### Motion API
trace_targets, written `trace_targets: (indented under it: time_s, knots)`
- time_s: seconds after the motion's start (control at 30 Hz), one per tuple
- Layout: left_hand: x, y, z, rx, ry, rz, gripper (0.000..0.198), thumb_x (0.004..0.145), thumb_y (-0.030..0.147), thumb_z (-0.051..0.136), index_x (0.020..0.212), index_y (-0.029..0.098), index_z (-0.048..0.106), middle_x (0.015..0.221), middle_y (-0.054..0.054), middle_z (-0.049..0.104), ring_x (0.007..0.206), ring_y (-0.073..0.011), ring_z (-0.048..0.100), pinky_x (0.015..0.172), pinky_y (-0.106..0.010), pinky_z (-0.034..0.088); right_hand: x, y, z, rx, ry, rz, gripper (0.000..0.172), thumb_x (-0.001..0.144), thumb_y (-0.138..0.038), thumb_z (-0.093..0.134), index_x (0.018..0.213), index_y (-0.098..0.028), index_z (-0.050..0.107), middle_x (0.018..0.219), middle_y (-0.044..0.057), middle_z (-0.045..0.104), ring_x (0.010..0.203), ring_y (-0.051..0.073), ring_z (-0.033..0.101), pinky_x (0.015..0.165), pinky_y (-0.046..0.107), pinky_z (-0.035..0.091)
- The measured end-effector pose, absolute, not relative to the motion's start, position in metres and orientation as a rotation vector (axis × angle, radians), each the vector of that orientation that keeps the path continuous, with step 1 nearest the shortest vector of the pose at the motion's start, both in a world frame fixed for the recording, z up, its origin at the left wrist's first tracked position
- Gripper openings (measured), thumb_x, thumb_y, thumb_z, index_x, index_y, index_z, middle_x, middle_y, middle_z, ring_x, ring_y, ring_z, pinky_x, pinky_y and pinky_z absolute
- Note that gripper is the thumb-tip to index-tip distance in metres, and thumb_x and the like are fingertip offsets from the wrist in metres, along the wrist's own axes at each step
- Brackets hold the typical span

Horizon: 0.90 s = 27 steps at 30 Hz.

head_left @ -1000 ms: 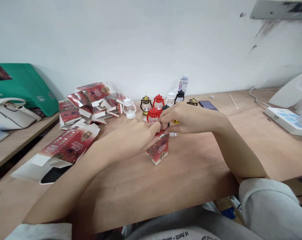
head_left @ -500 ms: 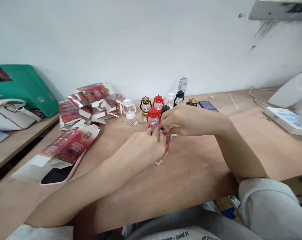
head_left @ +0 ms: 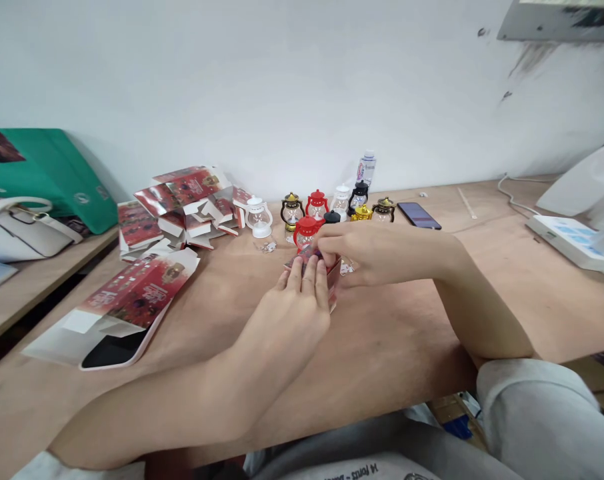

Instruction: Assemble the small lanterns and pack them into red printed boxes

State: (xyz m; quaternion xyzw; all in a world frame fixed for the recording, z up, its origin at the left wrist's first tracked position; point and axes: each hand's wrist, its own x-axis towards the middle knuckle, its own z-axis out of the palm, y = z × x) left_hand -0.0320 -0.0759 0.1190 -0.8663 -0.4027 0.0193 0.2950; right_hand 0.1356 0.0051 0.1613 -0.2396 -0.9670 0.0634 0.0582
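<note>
Both hands meet over a small red printed box (head_left: 302,257) at the middle of the wooden table (head_left: 407,333). My left hand (head_left: 295,307) covers the box's near side, fingers together and pressed against it. My right hand (head_left: 367,253) grips the box's top from the right, thumb and fingers closed on it. Most of the box is hidden under the hands. Just behind them stands a row of toy lanterns: a red lantern (head_left: 306,230), a gold-and-black lantern (head_left: 291,209), a white lantern (head_left: 259,215) and others.
A heap of flat red boxes (head_left: 182,203) lies at the back left, and a larger flattened box (head_left: 127,297) nearer me. A dark phone (head_left: 419,215) and a small bottle (head_left: 366,168) stand behind. A green bag (head_left: 47,177) and a white handbag (head_left: 22,230) sit far left; a white device (head_left: 572,240) sits right.
The box was upright on the table, then was tipped and lifted toward the lanterns. My left hand shifted from the box's top to its near side. My right hand lowered, uncovering more lanterns.
</note>
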Motion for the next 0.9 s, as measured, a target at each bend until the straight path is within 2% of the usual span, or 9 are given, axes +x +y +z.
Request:
trace_targets:
  time_s: [0.07,0.17,0.3,0.37,0.47,0.57,0.63,0.8,0.9]
  knots:
    - [-0.036,-0.077,0.125,-2.324,-1.086,0.087,0.044,0.088,0.006,0.031,0.124,-0.005,0.053,0.127,-0.027,0.054,0.117,-0.0321,0.056,0.088,-0.037,0.056,0.128,0.002,0.157,-0.751,-2.942,0.139,0.019,0.079,-0.028,0.059,0.091,-0.016,0.050,0.092,0.007,0.058,0.073,0.017,0.055,0.060,0.027,0.037]
    - [-0.046,-0.071,0.132,-2.335,-1.156,0.128,0.046,0.087,0.007,0.033,0.130,-0.005,0.045,0.132,-0.029,0.050,0.120,-0.0338,0.054,0.087,-0.040,0.055,0.112,0.003,0.144,-0.818,-2.894,0.062,0.023,0.083,-0.032,0.054,0.096,-0.014,0.045,0.093,0.010,0.058,0.069,0.017,0.054,0.054,0.026,0.033]
    - [-0.067,-0.054,0.135,-2.293,-1.195,0.131,0.048,0.087,0.008,0.032,0.133,-0.002,0.041,0.138,-0.027,0.044,0.126,-0.0366,0.048,0.098,-0.050,0.044,0.092,0.016,0.124,-0.900,-2.698,0.043,0.028,0.082,-0.036,0.050,0.099,-0.015,0.042,0.094,0.010,0.058,0.071,0.019,0.053,0.057,0.028,0.034]
    - [-0.077,-0.047,0.139,-2.245,-1.234,0.107,0.048,0.089,0.011,0.031,0.135,-0.002,0.038,0.140,-0.027,0.042,0.124,-0.0379,0.048,0.099,-0.052,0.041,0.089,0.028,0.119,-0.929,-2.564,0.183,0.025,0.082,-0.036,0.048,0.096,-0.017,0.042,0.088,0.007,0.058,0.071,0.019,0.052,0.061,0.029,0.036]
    - [-0.091,-0.042,0.148,-2.215,-1.307,0.042,0.052,0.089,0.016,0.028,0.139,-0.001,0.030,0.139,-0.026,0.043,0.117,-0.0387,0.053,0.096,-0.054,0.041,0.095,0.052,0.119,-0.977,-2.276,0.578,0.019,0.084,-0.037,0.039,0.088,-0.020,0.044,0.082,0.003,0.056,0.072,0.017,0.050,0.066,0.030,0.038]
    - [-0.101,-0.042,0.158,-2.268,-1.378,-0.058,0.059,0.086,0.018,0.029,0.144,0.005,0.024,0.135,-0.022,0.049,0.113,-0.0368,0.056,0.095,-0.051,0.042,0.109,0.076,0.125,-1.014,-1.840,1.046,0.021,0.083,-0.039,0.035,0.075,-0.021,0.040,0.072,0.002,0.048,0.065,0.015,0.046,0.062,0.028,0.039]
    - [-0.103,-0.044,0.162,-2.307,-1.412,-0.152,0.063,0.084,0.022,0.033,0.146,0.012,0.022,0.133,-0.018,0.052,0.114,-0.0359,0.056,0.097,-0.050,0.041,0.118,0.086,0.130,-0.984,-1.602,1.287,0.023,0.079,-0.042,0.041,0.070,-0.021,0.036,0.065,0.000,0.042,0.060,0.014,0.042,0.059,0.027,0.039]
    - [-0.090,-0.046,0.165,-2.372,-1.372,-0.272,0.068,0.085,0.029,0.039,0.146,0.011,0.017,0.141,-0.019,0.044,0.117,-0.0379,0.054,0.094,-0.051,0.044,0.127,0.088,0.138,-0.907,-1.427,1.422,0.021,0.073,-0.038,0.049,0.069,-0.020,0.037,0.064,-0.001,0.041,0.060,0.012,0.039,0.058,0.025,0.040]
    - [-0.076,-0.045,0.164,-2.437,-1.314,-0.411,0.070,0.084,0.034,0.047,0.145,0.016,0.018,0.148,-0.017,0.034,0.128,-0.0361,0.044,0.101,-0.050,0.039,0.125,0.085,0.138,-0.879,-1.461,1.458,0.022,0.073,-0.039,0.049,0.070,-0.021,0.037,0.065,0.000,0.043,0.062,0.013,0.041,0.059,0.026,0.042]
